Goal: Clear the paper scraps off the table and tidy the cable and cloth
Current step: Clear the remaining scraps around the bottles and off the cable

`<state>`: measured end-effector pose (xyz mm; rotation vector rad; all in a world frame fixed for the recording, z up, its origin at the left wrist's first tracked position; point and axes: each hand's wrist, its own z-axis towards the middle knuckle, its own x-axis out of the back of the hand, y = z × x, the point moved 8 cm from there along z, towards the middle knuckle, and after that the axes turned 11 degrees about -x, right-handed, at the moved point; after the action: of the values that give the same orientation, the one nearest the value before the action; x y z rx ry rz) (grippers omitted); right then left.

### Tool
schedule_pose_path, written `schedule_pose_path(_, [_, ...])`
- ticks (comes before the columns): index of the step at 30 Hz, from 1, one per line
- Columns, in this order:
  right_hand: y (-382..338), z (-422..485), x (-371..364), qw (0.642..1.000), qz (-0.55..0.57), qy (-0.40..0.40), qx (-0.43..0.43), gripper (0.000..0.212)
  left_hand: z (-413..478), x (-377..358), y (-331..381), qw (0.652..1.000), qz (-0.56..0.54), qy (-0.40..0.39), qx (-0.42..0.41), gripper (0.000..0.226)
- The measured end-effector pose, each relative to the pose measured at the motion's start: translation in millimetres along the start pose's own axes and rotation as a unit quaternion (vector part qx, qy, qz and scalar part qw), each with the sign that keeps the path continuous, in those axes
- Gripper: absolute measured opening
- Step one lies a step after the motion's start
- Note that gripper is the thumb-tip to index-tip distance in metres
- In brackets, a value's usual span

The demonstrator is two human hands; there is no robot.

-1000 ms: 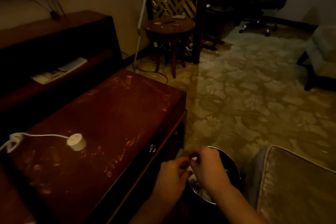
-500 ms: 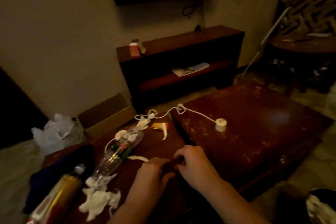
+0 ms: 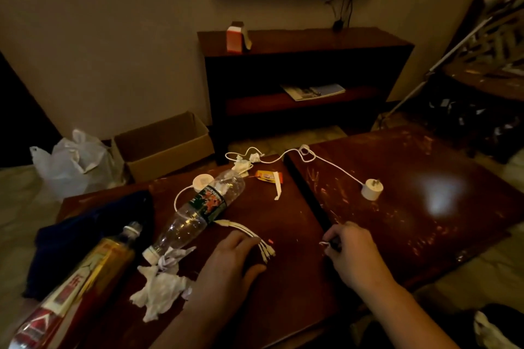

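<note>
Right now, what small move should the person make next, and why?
Probably swing the right hand to the bin at lower right and drop the scrap. Its fingers pinch that white bit, and what looks like paper lies in the bin. The crumpled paper beside the left hand could come after.

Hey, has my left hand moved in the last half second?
Yes. The left hand has slid left, away from the gap between the tables and the right hand, which pinches a paper scrap.
</note>
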<state>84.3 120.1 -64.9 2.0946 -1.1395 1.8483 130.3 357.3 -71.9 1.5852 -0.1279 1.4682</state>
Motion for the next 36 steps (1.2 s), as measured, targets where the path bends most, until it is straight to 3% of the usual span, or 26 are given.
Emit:
schedule_pose_path(4, [0, 9, -4, 1.0, 0.014, 0.023, 0.012, 0.004, 6, -14, -1, 1.0, -0.007, -0.009, 0.002, 0.056])
schedule_pose_path(8, [-3, 17, -12, 0.997, -0.01, -0.064, -0.041, 0.007, 5, -18, -2, 1.0, 0.001, -0.018, -0.001, 0.051])
schedule_pose_path(12, [-12, 1, -9, 0.998, 0.04, -0.027, 0.047, 0.013, 15, -21, 21, 1.0, -0.019, -0.009, -0.017, 0.051])
schedule_pose_path(18, [11, -2, 22, 0.993, 0.115, -0.02, 0.013, 0.022, 51, -51, 86, 0.997, -0.033, 0.006, -0.063, 0.053])
schedule_pose_path(22, [83, 2, 77, 0.987, 0.151, 0.019, -0.046, 0.026, 97, -86, 161, 0.991, -0.068, 0.004, -0.117, 0.046])
schedule_pose_path(26, [197, 1, 108, 0.975, 0.14, 0.063, -0.163, 0.025, 148, -160, 259, 0.972, -0.129, -0.063, -0.186, 0.032])
schedule_pose_path(30, [343, -11, 119, 0.929, 0.169, 0.076, -0.319, 0.026, 175, -262, 335, 0.954, -0.191, -0.133, -0.191, 0.026])
schedule_pose_path(32, [405, -14, 118, 0.909, 0.156, 0.065, -0.382, 0.015, 177, -312, 355, 0.947, -0.207, -0.169, -0.18, 0.03])
schedule_pose_path(36, [492, -27, 100, 0.871, 0.15, 0.077, -0.461, 0.022, 169, -389, 388, 0.926, -0.202, -0.263, -0.181, 0.043])
